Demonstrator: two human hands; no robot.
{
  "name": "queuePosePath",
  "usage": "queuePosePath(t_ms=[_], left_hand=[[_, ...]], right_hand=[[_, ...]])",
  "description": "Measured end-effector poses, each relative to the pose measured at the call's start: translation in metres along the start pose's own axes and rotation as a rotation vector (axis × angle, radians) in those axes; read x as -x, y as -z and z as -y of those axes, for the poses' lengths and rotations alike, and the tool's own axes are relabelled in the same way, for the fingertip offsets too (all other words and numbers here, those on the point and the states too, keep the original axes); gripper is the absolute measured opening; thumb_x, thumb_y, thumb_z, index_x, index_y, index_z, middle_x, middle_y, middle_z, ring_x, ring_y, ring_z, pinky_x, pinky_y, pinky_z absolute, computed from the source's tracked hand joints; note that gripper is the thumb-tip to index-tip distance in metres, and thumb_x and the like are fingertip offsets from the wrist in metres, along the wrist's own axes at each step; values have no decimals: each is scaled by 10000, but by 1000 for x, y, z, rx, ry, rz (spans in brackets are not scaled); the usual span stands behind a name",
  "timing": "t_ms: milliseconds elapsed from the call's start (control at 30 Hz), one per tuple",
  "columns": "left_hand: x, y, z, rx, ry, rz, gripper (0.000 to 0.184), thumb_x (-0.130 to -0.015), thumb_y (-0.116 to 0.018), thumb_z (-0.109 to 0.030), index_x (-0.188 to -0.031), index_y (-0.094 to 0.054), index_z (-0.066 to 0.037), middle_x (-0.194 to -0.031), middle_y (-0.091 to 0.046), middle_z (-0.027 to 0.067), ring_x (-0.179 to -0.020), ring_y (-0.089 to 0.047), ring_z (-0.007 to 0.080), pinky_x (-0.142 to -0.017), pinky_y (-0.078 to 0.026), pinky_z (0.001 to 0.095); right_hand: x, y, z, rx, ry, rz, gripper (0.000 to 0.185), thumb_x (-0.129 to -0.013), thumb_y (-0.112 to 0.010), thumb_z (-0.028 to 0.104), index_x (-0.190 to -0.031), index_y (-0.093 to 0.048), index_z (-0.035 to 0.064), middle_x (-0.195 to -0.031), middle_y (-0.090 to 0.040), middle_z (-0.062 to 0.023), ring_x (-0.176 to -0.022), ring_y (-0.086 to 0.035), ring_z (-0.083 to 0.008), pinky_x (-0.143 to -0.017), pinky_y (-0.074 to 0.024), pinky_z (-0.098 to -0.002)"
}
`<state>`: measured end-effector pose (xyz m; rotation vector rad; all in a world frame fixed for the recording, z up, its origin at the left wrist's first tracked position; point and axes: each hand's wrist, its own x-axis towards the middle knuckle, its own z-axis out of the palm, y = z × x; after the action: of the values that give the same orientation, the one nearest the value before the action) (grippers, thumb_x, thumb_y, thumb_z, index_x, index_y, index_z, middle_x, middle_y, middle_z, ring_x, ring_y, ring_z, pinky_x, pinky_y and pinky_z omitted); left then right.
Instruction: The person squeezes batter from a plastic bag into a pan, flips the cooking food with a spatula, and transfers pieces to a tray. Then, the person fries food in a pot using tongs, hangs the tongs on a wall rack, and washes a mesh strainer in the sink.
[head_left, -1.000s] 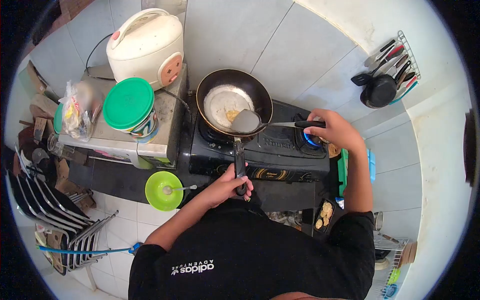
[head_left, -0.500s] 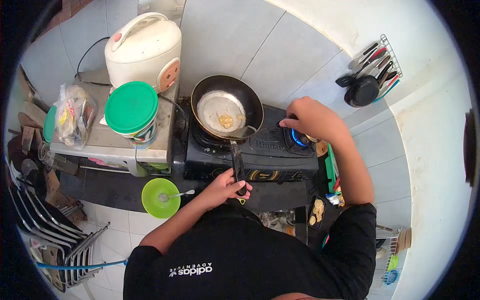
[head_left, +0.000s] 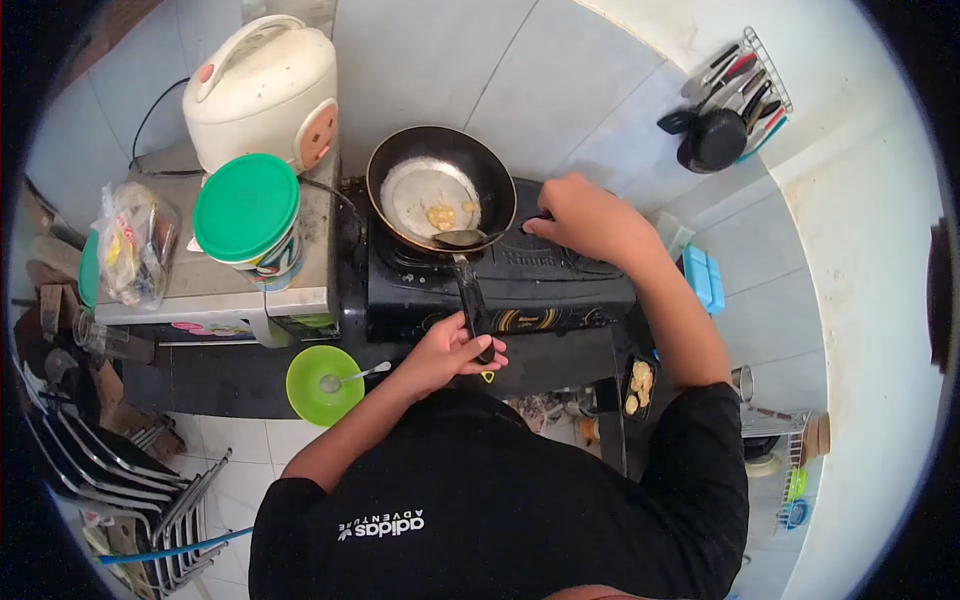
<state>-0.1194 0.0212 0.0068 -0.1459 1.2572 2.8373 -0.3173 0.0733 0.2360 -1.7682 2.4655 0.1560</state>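
My left hand [head_left: 450, 352] is closed round the black handle of a frying pan [head_left: 490, 185], which sits on the left burner of a black gas stove [head_left: 560, 290]. In the pan lie a small yellowish fried piece [head_left: 440, 216] and a smaller bit beside it, with a little oil. My right hand [head_left: 575, 215] grips the far end of a metal spatula [head_left: 461, 239] from above. The spatula's blade rests inside the pan's near right side, close to the food. The right burner is mostly hidden behind my right hand and forearm.
A green bowl [head_left: 318, 400] with a spoon [head_left: 355, 377] stands on the counter's front left. Behind it are a green-lidded tub [head_left: 247, 210] and a rice cooker [head_left: 262, 95]. A black tray [head_left: 638, 385] of fried pieces lies right. Utensils [head_left: 718, 140] hang on the wall.
My right hand has moved left towards the pan, and the spatula's blade has turned and shifted slightly left. The lit right burner is now covered from view. My left hand keeps its hold.
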Motion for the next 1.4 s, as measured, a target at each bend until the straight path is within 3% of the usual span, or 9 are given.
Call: queuePosePath(t_ms=[200,367,700,1400], left_hand=[[1,-3,-5,-13,18,-16,343,-1045,-550,-104,-1359,-452,-4,-1182,-651,196,-1068,-694,315,-961,-593,431],[-1,-1,-1,-4,16,-13,351,-1048,-547,-109,-1368,-445,-7,-1172,-649,192,-1060,-698,314,-957,-596,425],[1,-4,-3,3,9,-29,335,-1045,-539,-85,-1359,-454,-3,-1149,-654,186,-1049,-702,318,-956,-600,420],[1,-4,-6,-5,18,-25,347,-1038,-524,-62,-1375,-462,-6,-1165,-649,181,-1056,-697,286,-960,-592,407]], right_hand=[[2,1,9,46,-67,65,379,-891,-730,338,-908,-695,-39,-911,-677,-256,-882,-659,-452,-803,-541,-500],[8,-16,6,29,-22,-74,400,-915,-708,324,-836,-674,-67,-843,-664,-284,-863,-660,-460,-778,-531,-521],[13,-24,6,28,-28,-15,393,-933,-688,323,-805,-672,-48,-832,-666,-274,-858,-655,-462,-773,-528,-518],[20,-28,0,20,-26,-144,413,-906,-716,341,-770,-663,-45,-818,-669,-256,-852,-657,-450,-770,-528,-515]])
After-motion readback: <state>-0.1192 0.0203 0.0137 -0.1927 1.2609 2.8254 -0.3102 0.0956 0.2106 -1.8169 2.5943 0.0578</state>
